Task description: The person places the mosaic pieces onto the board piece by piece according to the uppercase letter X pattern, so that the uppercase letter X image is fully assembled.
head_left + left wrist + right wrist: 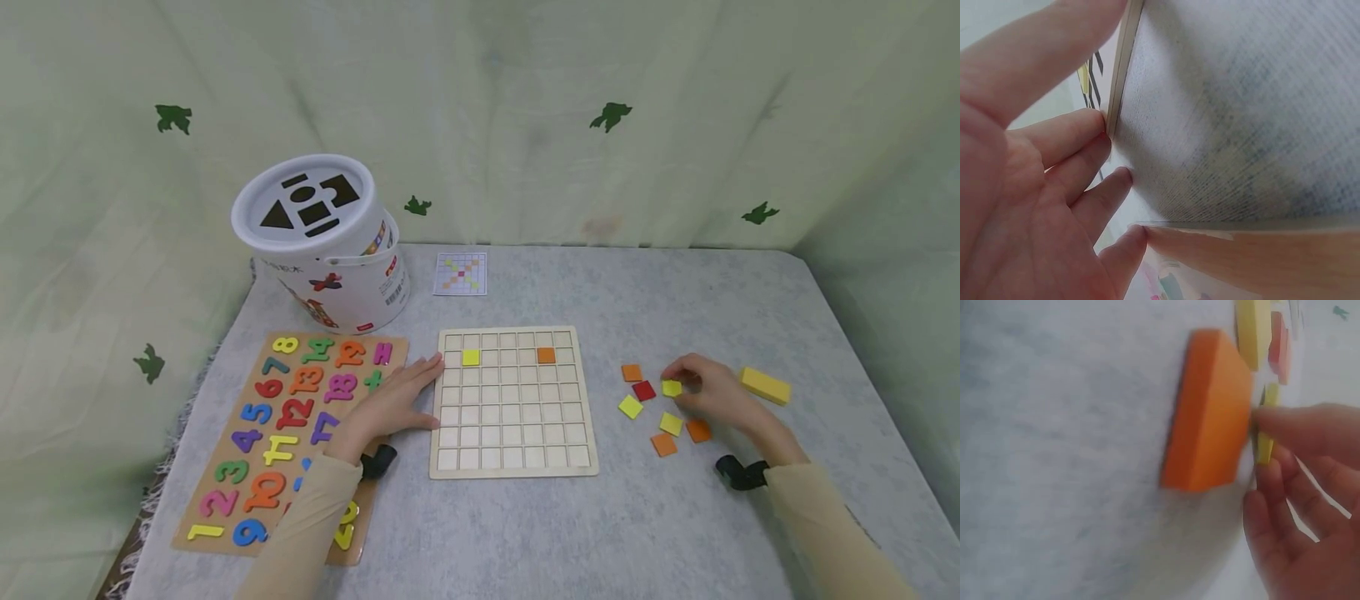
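A wooden grid board (513,487) lies mid-table; one yellow tile (471,357) sits in its upper left and one orange tile (546,356) in its upper right. My left hand (397,400) touches the board's left edge with extended fingers, which the left wrist view shows from the palm side. At the right, my right hand (716,396) pinches a yellow square tile (671,388) between thumb and finger, seen edge-on in the right wrist view. Around that hand lie a red tile (643,391), several orange tiles (1210,419) and two loose yellow tiles (630,407).
A pattern card (461,274) lies behind the board. Left of the board is a number puzzle board (300,400), partly under my left forearm. Behind it stands a white bucket (348,292) with a shape-hole lid (303,204). A yellow block (765,386) lies beyond my right hand.
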{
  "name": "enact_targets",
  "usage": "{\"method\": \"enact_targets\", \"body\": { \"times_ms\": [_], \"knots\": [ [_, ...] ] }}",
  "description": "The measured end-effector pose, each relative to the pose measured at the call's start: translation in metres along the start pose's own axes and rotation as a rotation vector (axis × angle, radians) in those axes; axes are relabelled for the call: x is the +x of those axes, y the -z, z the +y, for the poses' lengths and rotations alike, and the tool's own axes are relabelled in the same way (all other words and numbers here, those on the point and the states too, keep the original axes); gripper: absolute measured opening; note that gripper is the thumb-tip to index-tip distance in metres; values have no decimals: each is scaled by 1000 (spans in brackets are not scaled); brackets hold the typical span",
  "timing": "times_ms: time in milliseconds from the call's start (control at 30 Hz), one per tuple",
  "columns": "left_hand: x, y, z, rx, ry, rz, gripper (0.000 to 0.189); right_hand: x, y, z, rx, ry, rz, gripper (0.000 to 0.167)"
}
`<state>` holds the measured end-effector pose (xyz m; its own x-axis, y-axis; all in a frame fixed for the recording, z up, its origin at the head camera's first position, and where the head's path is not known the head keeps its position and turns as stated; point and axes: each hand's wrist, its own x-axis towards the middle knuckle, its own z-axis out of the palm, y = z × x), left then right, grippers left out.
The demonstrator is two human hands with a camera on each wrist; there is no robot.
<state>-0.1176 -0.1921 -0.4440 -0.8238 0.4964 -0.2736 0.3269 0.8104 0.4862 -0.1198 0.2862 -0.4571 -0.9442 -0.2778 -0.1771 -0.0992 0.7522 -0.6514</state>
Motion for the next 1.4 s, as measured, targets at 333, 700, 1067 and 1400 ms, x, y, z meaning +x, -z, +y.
{"method": "enact_targets", "body": {
  "times_ms": [333, 700, 1067, 1400],
  "knots": [
    [1, 0, 0, -8, -6, 1, 90, 29, -18, -51, 52, 156, -27, 26],
    [2, -1, 0, -5, -4, 2, 90, 83, -74, -123, 123, 379, -136, 24],
    [2, -1, -1, -16, 6, 1, 90, 113, -113, -164, 20, 411, -209, 21],
    [1, -1, -2, -15, -1, 4, 90, 117, -120, -171, 6, 404, -210, 23]
  ]
}}
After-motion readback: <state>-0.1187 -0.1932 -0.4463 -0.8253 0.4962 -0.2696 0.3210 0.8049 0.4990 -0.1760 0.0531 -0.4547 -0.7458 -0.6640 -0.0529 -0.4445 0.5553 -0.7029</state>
